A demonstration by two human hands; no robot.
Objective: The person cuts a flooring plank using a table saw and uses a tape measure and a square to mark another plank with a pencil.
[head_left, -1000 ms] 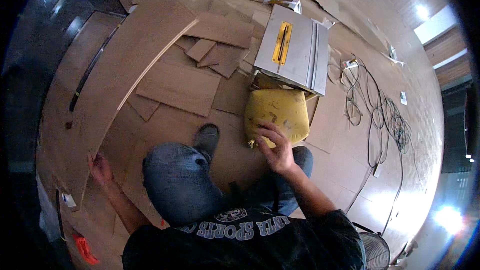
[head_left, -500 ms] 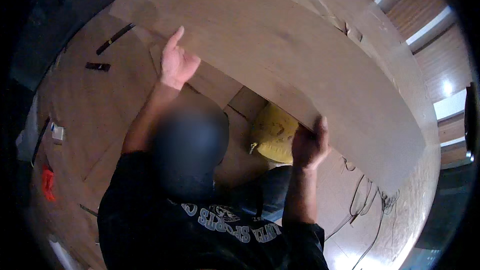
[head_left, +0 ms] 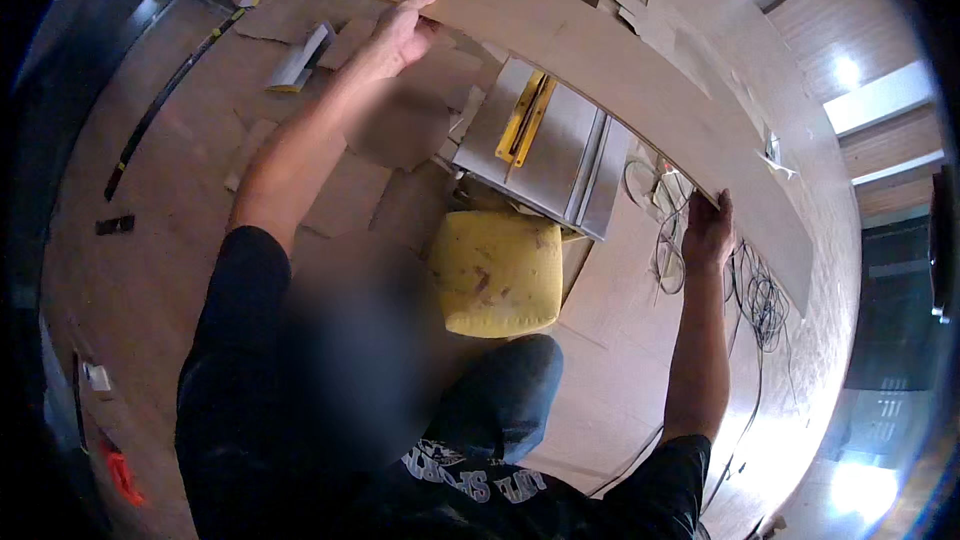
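A long, thin brown board [head_left: 600,65] spans the far side of the view, slanting from upper left down to the right. My left hand [head_left: 403,35] is closed on its near edge toward the left end, thumb over the top. Near the right end, my right hand [head_left: 710,230] grips the same edge, its fingers partly hidden. Between my arms, below the board, stands a table saw with a grey metal top [head_left: 565,145] and a yellow slotted insert [head_left: 525,120]. The board covers the saw's far side. A stained yellow padded seat [head_left: 500,275] stands on the near side of the saw, by my knee.
Tangled black cable [head_left: 762,310] lies on the floor at right. At left are a long dark strip [head_left: 165,105], a pale channel-shaped offcut [head_left: 300,58], a small white box [head_left: 97,377] and a red item [head_left: 122,472]. Cardboard-like sheets [head_left: 345,185] cover the floor.
The board has moved away from me and tilted, so it looks narrower. Both hands moved farther out with it, the right one also rightward. The saw top and whole yellow seat now show.
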